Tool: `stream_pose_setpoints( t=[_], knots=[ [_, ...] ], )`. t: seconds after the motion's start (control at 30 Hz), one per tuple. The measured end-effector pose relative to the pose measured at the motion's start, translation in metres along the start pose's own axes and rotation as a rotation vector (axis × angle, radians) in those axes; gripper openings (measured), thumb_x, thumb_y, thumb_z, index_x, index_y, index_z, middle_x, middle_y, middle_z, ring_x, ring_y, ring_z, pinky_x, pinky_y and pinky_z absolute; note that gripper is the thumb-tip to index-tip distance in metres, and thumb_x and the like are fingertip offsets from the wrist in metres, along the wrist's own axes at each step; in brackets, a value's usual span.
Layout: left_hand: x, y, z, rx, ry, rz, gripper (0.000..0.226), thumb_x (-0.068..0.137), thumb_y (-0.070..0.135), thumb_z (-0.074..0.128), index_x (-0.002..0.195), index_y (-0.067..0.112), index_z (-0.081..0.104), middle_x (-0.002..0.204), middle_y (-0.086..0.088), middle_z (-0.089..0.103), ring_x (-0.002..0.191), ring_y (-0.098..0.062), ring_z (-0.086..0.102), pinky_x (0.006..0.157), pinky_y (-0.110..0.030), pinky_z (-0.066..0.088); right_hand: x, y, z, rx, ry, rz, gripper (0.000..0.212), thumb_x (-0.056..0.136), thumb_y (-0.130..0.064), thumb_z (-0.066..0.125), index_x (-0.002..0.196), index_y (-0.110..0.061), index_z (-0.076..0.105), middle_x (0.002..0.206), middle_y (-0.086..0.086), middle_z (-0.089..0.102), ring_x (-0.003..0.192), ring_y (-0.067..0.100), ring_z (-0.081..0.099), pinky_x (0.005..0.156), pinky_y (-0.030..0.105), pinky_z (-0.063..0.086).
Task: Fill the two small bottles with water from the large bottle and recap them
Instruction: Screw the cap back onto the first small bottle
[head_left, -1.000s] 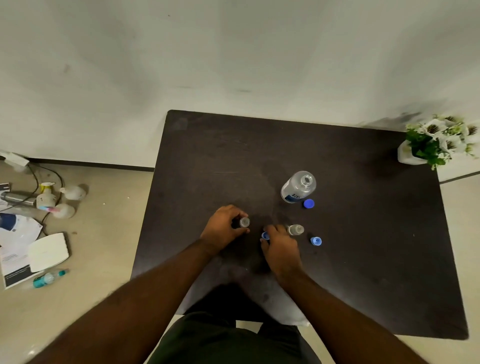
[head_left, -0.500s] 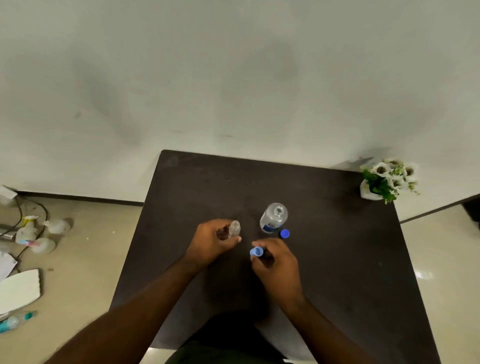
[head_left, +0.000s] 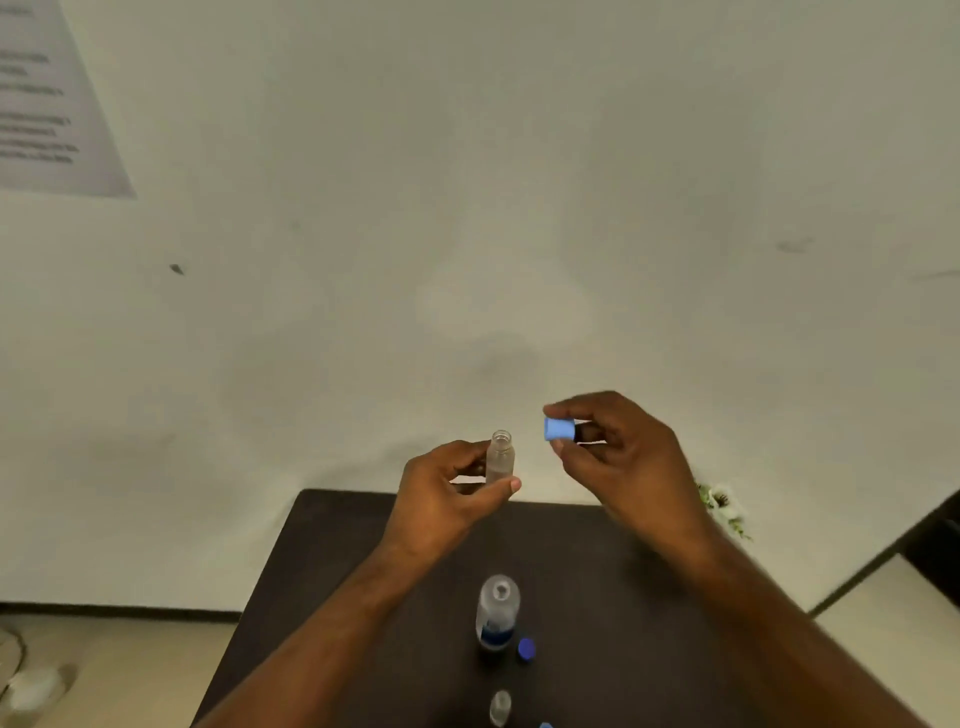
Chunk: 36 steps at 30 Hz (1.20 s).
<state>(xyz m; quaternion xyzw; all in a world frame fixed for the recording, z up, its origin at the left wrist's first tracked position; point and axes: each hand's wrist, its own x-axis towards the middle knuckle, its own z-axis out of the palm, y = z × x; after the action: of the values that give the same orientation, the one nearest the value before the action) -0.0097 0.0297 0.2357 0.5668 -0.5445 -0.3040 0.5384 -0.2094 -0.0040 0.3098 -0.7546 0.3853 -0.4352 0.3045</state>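
Note:
My left hand (head_left: 441, 499) grips a small clear bottle (head_left: 500, 457) upright in the air, its mouth uncapped. My right hand (head_left: 618, 447) pinches a light blue cap (head_left: 559, 429) just right of and slightly above that mouth, apart from it. On the dark table (head_left: 322, 597) below stands the large clear bottle (head_left: 497, 613), uncapped, with its dark blue cap (head_left: 526, 648) lying at its right. The second small bottle (head_left: 500, 707) stands uncapped near the bottom edge, and another light blue cap (head_left: 545, 724) peeks in beside it.
A white pot with a green plant (head_left: 724, 512) sits at the table's far right corner, partly behind my right arm. A printed paper (head_left: 47, 98) hangs on the wall at upper left. White clutter (head_left: 31, 691) lies on the floor at lower left.
Both hands have lifted off the table, the left with the small bottle and the right with the light blue cap. The camera has tilted upward toward the wall.

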Motion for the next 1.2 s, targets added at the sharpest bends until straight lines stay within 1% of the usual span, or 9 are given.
stream_pose_setpoints(
  t=[0.1,0.37,0.63,0.73,0.8,0.93,1.03,1.13,1.2],
  knots=[
    [0.011,0.039,0.006,0.039,-0.001,0.041,0.032,0.078,0.029,0.086,0.108,0.022,0.078,0.098,0.013,0.077,0.094,-0.003,0.072,0.078,-0.014,0.058,0.033,-0.037,-0.032,-0.155,-0.144,-0.163,0.029,0.088,-0.011,0.075,0.113,-0.026,0.074,0.11,-0.017,0.069,0.098,0.003,0.068,0.081,0.01,0.052],
    [0.014,0.104,0.011,0.079,-0.017,0.115,0.028,0.079,0.035,0.084,0.106,0.03,0.079,0.1,0.013,0.079,0.092,-0.007,0.074,0.088,-0.028,0.062,0.074,-0.103,-0.08,-0.479,-0.4,-0.385,0.031,0.088,-0.008,0.074,0.112,-0.029,0.075,0.107,-0.017,0.073,0.095,0.001,0.069,0.087,0.026,0.057],
    [0.008,0.126,0.006,0.109,-0.021,0.133,0.026,0.079,0.036,0.084,0.103,0.026,0.08,0.096,0.01,0.079,0.089,-0.01,0.074,0.092,-0.034,0.061,0.084,-0.133,-0.089,-0.649,-0.57,-0.417,0.037,0.089,-0.004,0.073,0.117,-0.028,0.075,0.113,-0.014,0.074,0.098,0.003,0.07,0.088,0.028,0.057],
    [0.006,0.13,0.005,0.105,-0.03,0.138,0.024,0.079,0.034,0.084,0.1,0.023,0.081,0.093,0.007,0.08,0.089,-0.014,0.075,0.092,-0.04,0.061,0.082,-0.142,-0.087,-0.747,-0.571,-0.369,0.029,0.09,-0.02,0.074,0.117,-0.029,0.075,0.111,-0.014,0.075,0.097,0.002,0.068,0.088,0.025,0.054],
    [0.004,0.131,0.003,0.106,-0.03,0.138,0.025,0.078,0.035,0.085,0.099,0.023,0.081,0.092,0.007,0.08,0.089,-0.015,0.076,0.091,-0.042,0.061,0.079,-0.151,-0.086,-0.789,-0.547,-0.338,0.02,0.088,-0.043,0.073,0.103,-0.03,0.078,0.092,-0.013,0.076,0.082,0.001,0.066,0.074,0.024,0.052],
    [0.002,0.136,0.001,0.145,-0.021,0.152,0.028,0.079,0.039,0.084,0.103,0.025,0.08,0.095,0.01,0.079,0.09,-0.011,0.074,0.089,-0.031,0.06,0.079,-0.158,-0.085,-0.991,-0.386,-0.345,0.057,0.073,-0.077,0.062,0.076,-0.021,0.071,0.064,-0.004,0.065,0.061,0.01,0.057,0.057,0.025,0.04],
    [0.002,0.141,-0.003,0.117,-0.02,0.193,0.022,0.079,0.035,0.084,0.099,0.027,0.08,0.091,0.012,0.079,0.086,-0.009,0.073,0.084,-0.023,0.059,0.082,-0.166,-0.097,-0.68,-0.431,-0.305,0.028,0.08,-0.056,0.073,0.099,-0.035,0.076,0.085,-0.016,0.073,0.078,0.003,0.067,0.07,0.022,0.05],
    [0.002,0.142,-0.007,0.116,-0.013,0.206,0.023,0.079,0.033,0.084,0.1,0.026,0.08,0.091,0.011,0.079,0.085,-0.009,0.073,0.083,-0.022,0.059,0.081,-0.169,-0.102,-0.564,-0.579,-0.316,0.022,0.086,-0.024,0.079,0.106,-0.034,0.077,0.096,-0.019,0.076,0.085,0.001,0.071,0.078,0.019,0.055],
    [0.001,0.143,-0.008,0.134,-0.029,0.212,0.02,0.079,0.034,0.084,0.097,0.029,0.08,0.09,0.012,0.079,0.084,-0.008,0.073,0.082,-0.021,0.059,0.077,-0.168,-0.093,-0.65,-0.544,-0.323,0.012,0.084,-0.039,0.078,0.089,-0.028,0.079,0.079,-0.013,0.075,0.069,0.004,0.069,0.07,0.027,0.056]
  ],
)
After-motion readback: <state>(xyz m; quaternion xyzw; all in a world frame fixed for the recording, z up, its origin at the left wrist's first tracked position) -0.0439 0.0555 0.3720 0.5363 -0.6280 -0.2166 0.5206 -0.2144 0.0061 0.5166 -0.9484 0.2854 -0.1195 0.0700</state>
